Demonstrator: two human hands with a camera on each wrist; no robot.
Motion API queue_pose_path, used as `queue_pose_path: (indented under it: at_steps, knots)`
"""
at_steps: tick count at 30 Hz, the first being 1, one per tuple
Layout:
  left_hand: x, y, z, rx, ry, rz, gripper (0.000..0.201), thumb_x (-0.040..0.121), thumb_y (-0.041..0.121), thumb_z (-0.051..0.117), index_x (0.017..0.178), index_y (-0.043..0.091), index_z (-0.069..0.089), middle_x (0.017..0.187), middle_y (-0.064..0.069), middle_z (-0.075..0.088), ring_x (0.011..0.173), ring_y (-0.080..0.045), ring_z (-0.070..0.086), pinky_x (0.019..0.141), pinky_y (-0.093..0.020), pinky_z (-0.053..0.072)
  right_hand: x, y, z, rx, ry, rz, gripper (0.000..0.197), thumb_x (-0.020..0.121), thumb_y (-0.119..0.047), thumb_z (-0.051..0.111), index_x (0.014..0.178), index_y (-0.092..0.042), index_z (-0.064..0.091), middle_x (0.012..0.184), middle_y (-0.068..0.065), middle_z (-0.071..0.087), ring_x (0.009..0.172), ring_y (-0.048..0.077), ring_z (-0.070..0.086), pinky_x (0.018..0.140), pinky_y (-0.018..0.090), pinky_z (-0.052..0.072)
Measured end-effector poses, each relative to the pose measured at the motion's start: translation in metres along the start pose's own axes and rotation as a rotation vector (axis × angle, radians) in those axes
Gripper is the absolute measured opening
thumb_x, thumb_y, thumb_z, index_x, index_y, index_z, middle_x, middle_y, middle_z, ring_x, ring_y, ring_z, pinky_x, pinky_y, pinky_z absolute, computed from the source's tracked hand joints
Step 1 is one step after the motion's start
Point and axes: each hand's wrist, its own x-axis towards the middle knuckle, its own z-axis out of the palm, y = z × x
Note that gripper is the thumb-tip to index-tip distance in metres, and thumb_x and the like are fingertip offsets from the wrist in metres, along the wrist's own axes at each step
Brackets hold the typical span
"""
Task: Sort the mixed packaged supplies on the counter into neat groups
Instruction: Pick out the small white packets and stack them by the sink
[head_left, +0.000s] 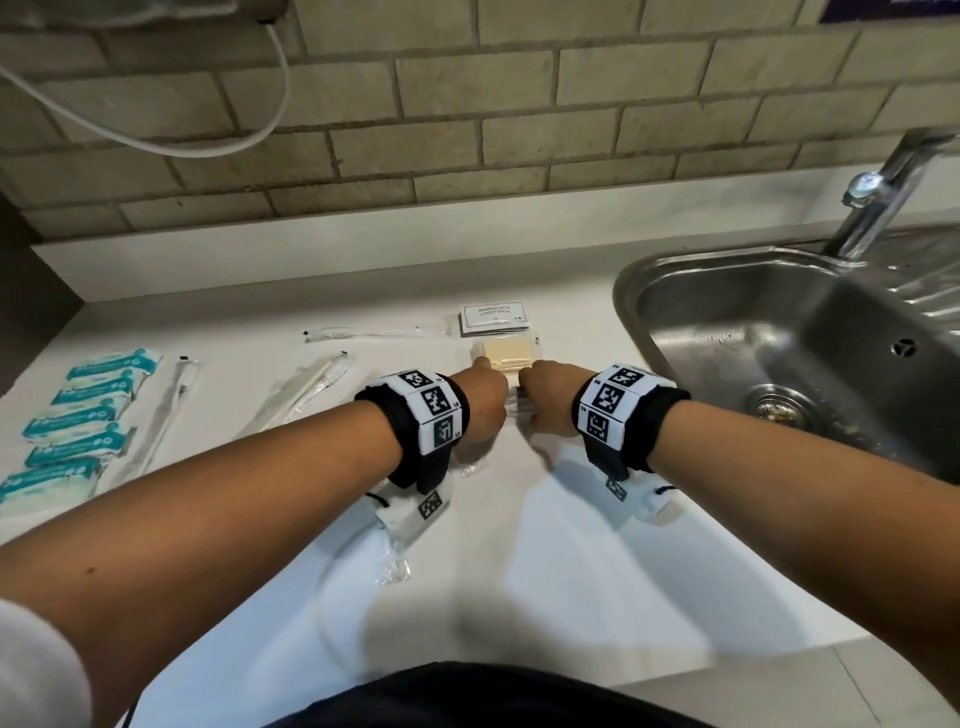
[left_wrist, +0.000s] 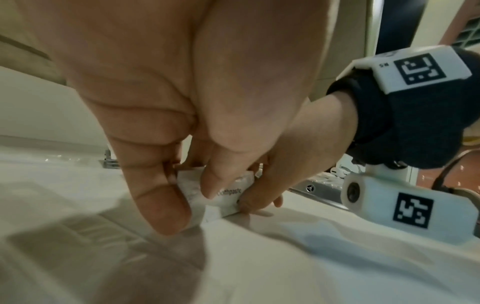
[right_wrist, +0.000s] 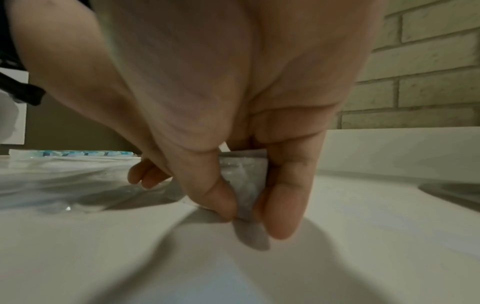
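Note:
A small white toothpaste packet (head_left: 519, 410) lies on the white counter (head_left: 519, 545), just in front of a yellow soap bar (head_left: 506, 354). My left hand (head_left: 488, 400) and right hand (head_left: 545, 402) meet over it, knuckles up. In the left wrist view my left hand (left_wrist: 192, 203) pinches the toothpaste packet (left_wrist: 230, 192) at one end, with the right hand's fingers (left_wrist: 257, 197) touching the other end. Seen from the right wrist, my right hand (right_wrist: 246, 211) pinches a clear-wrapped packet (right_wrist: 246, 181) between thumb and finger. The hands hide most of the packet from above.
Several teal packets (head_left: 78, 415) lie in a column at the left, with wrapped toothbrushes (head_left: 311, 387) beside them. A shampoo sachet (head_left: 493, 316) sits behind the soap. A steel sink (head_left: 675, 291) with a faucet (head_left: 883, 192) is at the right. Clear wrappers (head_left: 395, 551) lie under my left wrist.

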Motion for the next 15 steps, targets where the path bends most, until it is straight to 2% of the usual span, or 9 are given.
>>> queue_pose_path:
  at_steps: [2, 4, 8, 11, 13, 15]
  knots:
    - [0.001, -0.004, 0.0, -0.009, 0.011, -0.003, 0.031, 0.097, 0.012, 0.042, 0.119, -0.004, 0.055, 0.109, -0.016, 0.051, 0.084, -0.024, 0.054, 0.072, -0.031, 0.045, 0.0, 0.0, -0.002, 0.006, -0.003, -0.01, 0.022, 0.088, -0.023, 0.059, 0.106, -0.009, 0.059, 0.106, 0.009, 0.064, 0.084, 0.025, 0.058, 0.07, 0.029, 0.043]
    - [0.001, -0.006, -0.001, -0.001, 0.033, -0.002, 0.031, 0.097, 0.015, 0.045, 0.116, -0.004, 0.057, 0.093, -0.01, 0.052, 0.078, -0.023, 0.053, 0.068, -0.031, 0.043, -0.001, 0.0, -0.003, 0.011, 0.004, -0.008, 0.02, 0.09, -0.018, 0.057, 0.108, -0.008, 0.057, 0.108, 0.01, 0.063, 0.082, 0.024, 0.053, 0.069, 0.029, 0.039]
    - [-0.002, -0.006, -0.006, 0.018, 0.051, 0.048, 0.027, 0.097, 0.016, 0.045, 0.108, 0.002, 0.066, 0.087, -0.007, 0.049, 0.078, -0.023, 0.052, 0.07, -0.031, 0.042, -0.003, 0.0, 0.0, 0.02, 0.014, 0.019, 0.029, 0.088, -0.009, 0.057, 0.117, -0.005, 0.049, 0.117, 0.013, 0.055, 0.102, 0.03, 0.061, 0.071, 0.03, 0.04]
    - [-0.006, -0.001, -0.005, 0.012, 0.048, 0.074, 0.027, 0.095, 0.012, 0.046, 0.108, 0.005, 0.068, 0.093, -0.009, 0.057, 0.08, -0.023, 0.053, 0.072, -0.03, 0.043, -0.005, -0.002, 0.007, 0.049, 0.023, 0.064, 0.035, 0.092, -0.015, 0.055, 0.123, -0.005, 0.044, 0.123, 0.015, 0.051, 0.106, 0.033, 0.061, 0.072, 0.033, 0.039]
    - [-0.007, 0.003, -0.002, 0.003, 0.04, 0.084, 0.027, 0.095, 0.012, 0.046, 0.113, 0.007, 0.066, 0.109, -0.011, 0.057, 0.086, -0.025, 0.056, 0.074, -0.03, 0.045, -0.006, -0.004, 0.011, 0.06, 0.01, 0.094, 0.04, 0.092, -0.019, 0.055, 0.126, -0.005, 0.041, 0.126, 0.014, 0.046, 0.106, 0.035, 0.061, 0.073, 0.035, 0.038]
    - [-0.008, 0.006, -0.002, 0.003, 0.029, 0.09, 0.028, 0.096, 0.013, 0.047, 0.119, 0.009, 0.062, 0.121, -0.011, 0.051, 0.095, -0.026, 0.059, 0.078, -0.031, 0.046, -0.006, -0.004, 0.012, 0.046, -0.028, 0.112, 0.048, 0.089, -0.023, 0.058, 0.129, -0.006, 0.038, 0.128, 0.012, 0.041, 0.105, 0.034, 0.061, 0.073, 0.035, 0.038]
